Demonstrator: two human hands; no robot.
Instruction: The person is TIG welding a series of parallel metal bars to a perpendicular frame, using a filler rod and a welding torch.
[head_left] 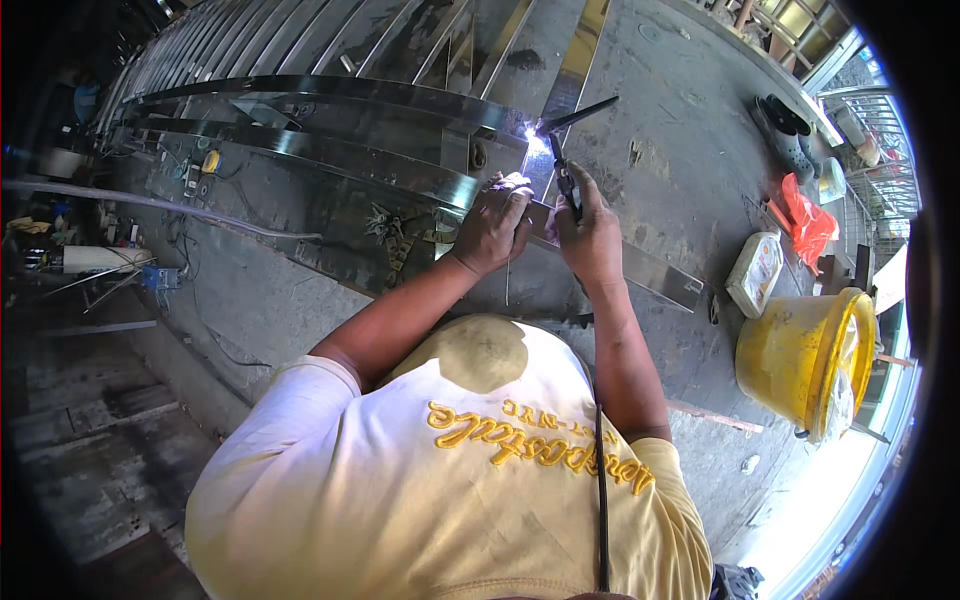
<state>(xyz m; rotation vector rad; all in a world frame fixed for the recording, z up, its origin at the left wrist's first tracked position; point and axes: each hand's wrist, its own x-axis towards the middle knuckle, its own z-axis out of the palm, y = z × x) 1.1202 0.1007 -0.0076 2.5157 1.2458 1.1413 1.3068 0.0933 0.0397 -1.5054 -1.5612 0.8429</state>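
Observation:
My right hand is wrapped round the black handle of a TIG welding torch, whose long black cap slants up to the right. A bright white arc glows at the torch's tip, where metal bars meet. My left hand is closed just left of the torch, by the flat metal bar. From beneath its fingers hangs a thin filler rod; the fingertips are partly lost in glare. Under both hands a flat metal bar runs down to the right. Two long curved bars reach off to the left.
Many parallel metal bars lie at the far left. A yellow bucket, a pale plastic jug, a red bag and dark clogs stand on the right. A hose and a cylinder are at left.

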